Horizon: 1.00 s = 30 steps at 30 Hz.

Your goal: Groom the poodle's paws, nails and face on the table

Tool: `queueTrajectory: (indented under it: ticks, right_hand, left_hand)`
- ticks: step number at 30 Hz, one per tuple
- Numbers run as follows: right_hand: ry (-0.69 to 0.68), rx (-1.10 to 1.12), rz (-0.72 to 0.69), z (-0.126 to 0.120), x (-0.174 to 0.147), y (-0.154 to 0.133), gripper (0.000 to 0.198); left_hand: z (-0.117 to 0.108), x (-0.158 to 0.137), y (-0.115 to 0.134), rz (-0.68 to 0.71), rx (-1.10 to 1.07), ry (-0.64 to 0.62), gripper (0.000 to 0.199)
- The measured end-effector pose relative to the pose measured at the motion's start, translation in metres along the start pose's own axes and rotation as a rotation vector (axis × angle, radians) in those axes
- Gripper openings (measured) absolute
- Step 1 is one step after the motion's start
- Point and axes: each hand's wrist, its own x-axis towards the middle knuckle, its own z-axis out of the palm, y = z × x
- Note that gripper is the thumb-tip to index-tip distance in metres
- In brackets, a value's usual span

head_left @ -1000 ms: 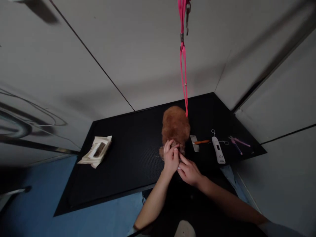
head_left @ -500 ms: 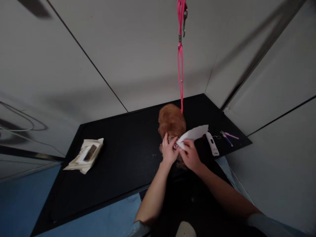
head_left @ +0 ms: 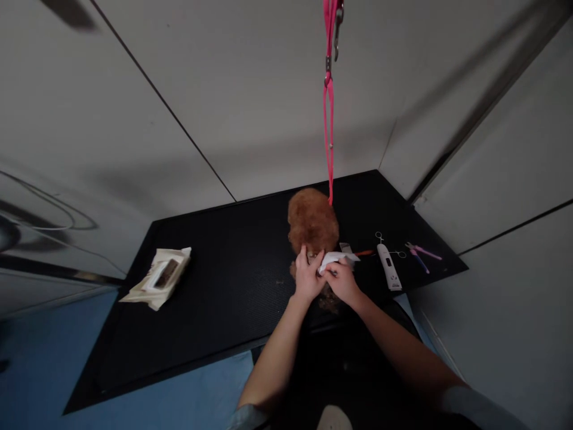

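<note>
A dog with curly brown fur (head_left: 312, 220) is on a black grooming table (head_left: 224, 269), under a pink loop lead (head_left: 329, 113). My left hand (head_left: 308, 279) grips the dog at the end nearest me, thumb and forefinger apart around a spot in the fur. Pinched in my right hand (head_left: 344, 283) is a crumpled white wipe (head_left: 335, 258), pressed against the dog beside my left thumb. Which part of the dog lies under the fingers is hidden. Some brown fur (head_left: 329, 303) shows below my hands.
On the right lie a white hair clipper (head_left: 388, 269), scissors (head_left: 398, 254), pink-and-purple nail clippers (head_left: 421, 257) and an orange-handled tool (head_left: 364, 252). A beige wipes packet (head_left: 156, 278) rests at the left. Walls (head_left: 250, 89) stand behind the table.
The wipe was spread out to the right and is now bunched up smaller in my right hand. My right hand has shifted slightly left. My left hand stays on the dog.
</note>
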Motion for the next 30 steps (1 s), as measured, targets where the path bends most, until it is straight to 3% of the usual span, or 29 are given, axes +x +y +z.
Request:
queueTrajectory:
  ticks: [6,13,17,21,26,30]
  right_hand:
    - [-0.018,-0.054,-0.026,-0.004,-0.004,-0.006,0.021]
    - [-0.027,-0.008,-0.108,-0.034,0.001,0.001,0.021]
    - [-0.193,-0.317,-0.272,-0.041,0.004,-0.010,0.020]
    - [-0.250,-0.514,-0.228,-0.039,0.013,-0.012,0.016]
    - [-0.293,-0.383,-0.165,-0.040,0.018,0.010,0.022]
    - [-0.191,-0.217,-0.107,-0.044,0.008,0.017,0.027]
  left_hand:
    - [0.002,-0.002,0.002,0.015,0.014,0.058,0.052]
    - [-0.007,-0.002,0.005,0.066,-0.018,0.052,0.059]
    - [-0.011,0.000,0.009,0.019,0.022,-0.002,0.060]
    - [-0.011,0.002,0.008,0.027,0.036,-0.004,0.059]
    - [-0.012,-0.001,0.005,0.107,-0.008,-0.005,0.056]
    - [-0.015,-0.002,0.002,0.121,-0.070,0.007,0.061]
